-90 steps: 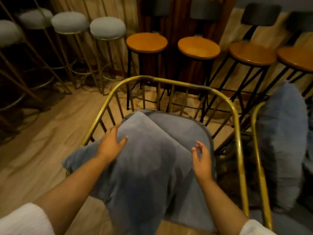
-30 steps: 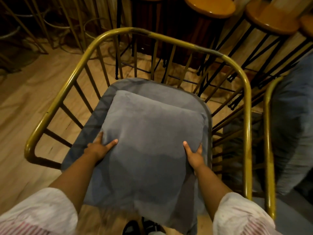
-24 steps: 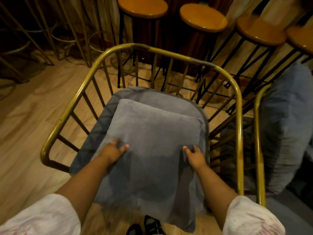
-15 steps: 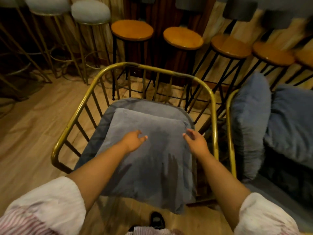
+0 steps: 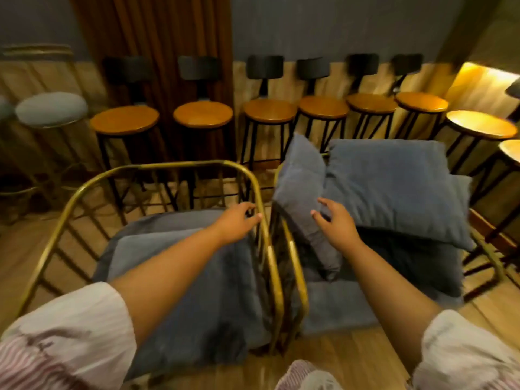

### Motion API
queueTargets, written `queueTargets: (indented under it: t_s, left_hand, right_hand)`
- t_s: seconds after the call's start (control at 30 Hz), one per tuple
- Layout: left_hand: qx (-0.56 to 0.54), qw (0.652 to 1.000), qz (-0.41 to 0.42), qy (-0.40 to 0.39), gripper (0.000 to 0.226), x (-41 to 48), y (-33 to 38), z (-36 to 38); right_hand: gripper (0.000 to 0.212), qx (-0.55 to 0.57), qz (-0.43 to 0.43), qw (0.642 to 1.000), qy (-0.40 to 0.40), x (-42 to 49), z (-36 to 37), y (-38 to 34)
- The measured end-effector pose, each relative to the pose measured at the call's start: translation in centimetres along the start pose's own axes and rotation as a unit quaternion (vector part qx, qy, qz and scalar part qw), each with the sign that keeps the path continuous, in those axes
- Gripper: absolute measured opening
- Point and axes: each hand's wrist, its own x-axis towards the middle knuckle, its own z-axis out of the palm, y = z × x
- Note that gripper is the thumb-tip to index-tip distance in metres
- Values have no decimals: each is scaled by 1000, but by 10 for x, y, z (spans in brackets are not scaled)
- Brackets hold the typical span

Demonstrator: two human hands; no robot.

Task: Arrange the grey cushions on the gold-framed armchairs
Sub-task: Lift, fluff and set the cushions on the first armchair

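One grey cushion lay flat on the seat of the left armchair, so that chair looked finished. On the right armchair the job was still open: a narrow cushion stood on edge against the chair's left side, and a big cushion leaned across the far part of the seat, tilted and overhanging the right side. Both probably still needed laying straight.

The left hand hung over the gold rail between the two chairs, fingers loosely spread and holding nothing. The right hand reached toward the narrow cushion, close beside it, fingers wide and empty; whether they touched it could not be told. Wooden stools lined the far wall.
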Motion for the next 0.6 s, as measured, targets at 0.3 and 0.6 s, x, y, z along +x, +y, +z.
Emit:
queueTargets:
  t_s: [0.3, 0.6]
  left_hand:
    - [-63, 996, 53, -26, 58, 70, 172, 130]
    - [-85, 995, 27, -38, 65, 166, 239, 180]
  right_hand:
    - [50, -40, 75, 996, 2, 16, -160, 170]
    - [57, 32, 202, 977, 67, 105, -243, 267]
